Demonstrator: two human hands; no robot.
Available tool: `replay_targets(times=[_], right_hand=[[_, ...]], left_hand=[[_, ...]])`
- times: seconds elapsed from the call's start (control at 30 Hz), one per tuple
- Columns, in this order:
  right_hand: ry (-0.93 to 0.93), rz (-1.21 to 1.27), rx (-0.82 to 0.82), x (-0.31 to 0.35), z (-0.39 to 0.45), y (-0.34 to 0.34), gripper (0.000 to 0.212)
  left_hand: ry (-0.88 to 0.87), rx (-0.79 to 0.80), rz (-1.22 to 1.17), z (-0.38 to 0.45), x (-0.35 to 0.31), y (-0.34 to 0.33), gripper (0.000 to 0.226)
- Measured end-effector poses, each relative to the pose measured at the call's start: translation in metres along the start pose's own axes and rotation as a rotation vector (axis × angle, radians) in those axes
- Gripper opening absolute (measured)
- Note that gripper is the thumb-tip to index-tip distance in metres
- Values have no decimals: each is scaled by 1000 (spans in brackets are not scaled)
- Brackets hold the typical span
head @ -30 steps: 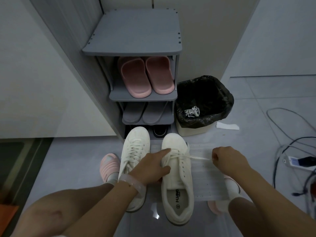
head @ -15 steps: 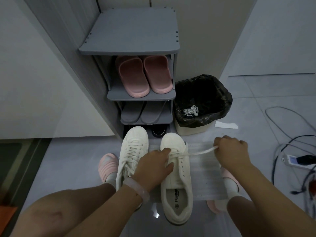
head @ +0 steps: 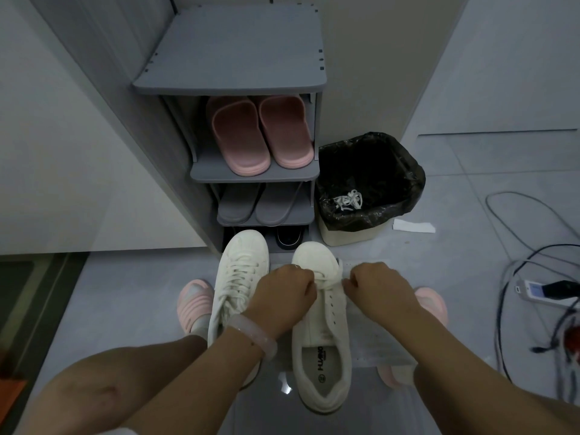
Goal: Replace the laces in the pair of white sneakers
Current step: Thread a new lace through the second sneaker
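Two white sneakers are seen side by side on the floor [head: 110, 293] in front of a grey shoe rack [head: 232, 51]: the left sneaker [head: 235, 277] is fully laced, and the right sneaker [head: 326, 324] is laced only at its lowest eyelets, its upper eyelets being bare. One white lace [head: 326, 282] is threaded across the right sneaker near the toe. Two pink slippers [head: 260, 136] are counted on the upper shelf and two grey slippers [head: 260, 202] on the shelf below. One bin [head: 367, 183] lined with a black bag is placed just beside the rack, with a bundle of old laces [head: 348, 200] lying inside. A perforated sheet [head: 373, 334] is spread under the right sneaker. One white bracelet [head: 257, 335] is worn on the left wrist.

Compared with half a second earlier, the right hand [head: 376, 287] has been brought in from well out to the side, so that the long taut stretch of lace is no longer seen and only a short length shows between the hands.

Both hands are held knuckles-up over the right sneaker's front. The left hand [head: 282, 296] is curled and pinches the lace at the left eyelet row; the right hand is clenched on the lace's other end.
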State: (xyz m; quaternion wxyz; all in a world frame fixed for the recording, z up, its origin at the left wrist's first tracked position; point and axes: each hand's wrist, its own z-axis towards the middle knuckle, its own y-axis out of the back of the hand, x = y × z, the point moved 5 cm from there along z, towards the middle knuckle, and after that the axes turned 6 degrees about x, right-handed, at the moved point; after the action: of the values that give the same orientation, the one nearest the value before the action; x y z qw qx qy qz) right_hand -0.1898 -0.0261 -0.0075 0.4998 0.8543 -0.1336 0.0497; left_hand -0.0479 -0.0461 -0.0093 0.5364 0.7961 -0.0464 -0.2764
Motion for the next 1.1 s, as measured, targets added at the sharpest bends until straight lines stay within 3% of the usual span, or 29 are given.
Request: replay_targets(times=[0.07,0.13,0.2,0.33,0.4,0.5,0.63,0.73,0.87,0.93,1.0,1.03,1.1], right_hand=[[-40,142,174,3,-1,-16,34],[-49,219,238,4,-2,-29,32],[-35,346,187,7,-2,-30,32],[2,826,111,15,4,-23,19],[-60,1010,72,16,6,-23,10],[-78,1205,18,19,7,-23,18],[5,1256,-103,28,6,-11,26],[112,1202,-154,33,2,1,31],[314,1112,-185,43,-8,28,22],[340,1229,-152,43,-12,35,17],[321,1401,-184,36,-13,46,21],[310,1497,-207,30,-12,53,24],[298,1703,-241,16,-12,68,27]], left_hand=[[4,-8,-54,2,0,0,25],[-16,63,-74,6,0,-7,33],[-22,98,-67,8,-1,-13,36],[-19,41,-105,13,-6,-15,32],[14,5,-214,16,-5,-14,31],[145,-34,-508,18,2,-9,26],[342,29,-880,20,3,-7,22],[384,114,-1138,20,-2,-2,22],[233,108,-1514,14,-13,19,18],[122,42,-1689,13,-16,43,17],[125,-130,-1778,8,-1,74,21],[172,-252,-1713,3,12,90,24],[343,-513,-1285,-15,50,123,24]])
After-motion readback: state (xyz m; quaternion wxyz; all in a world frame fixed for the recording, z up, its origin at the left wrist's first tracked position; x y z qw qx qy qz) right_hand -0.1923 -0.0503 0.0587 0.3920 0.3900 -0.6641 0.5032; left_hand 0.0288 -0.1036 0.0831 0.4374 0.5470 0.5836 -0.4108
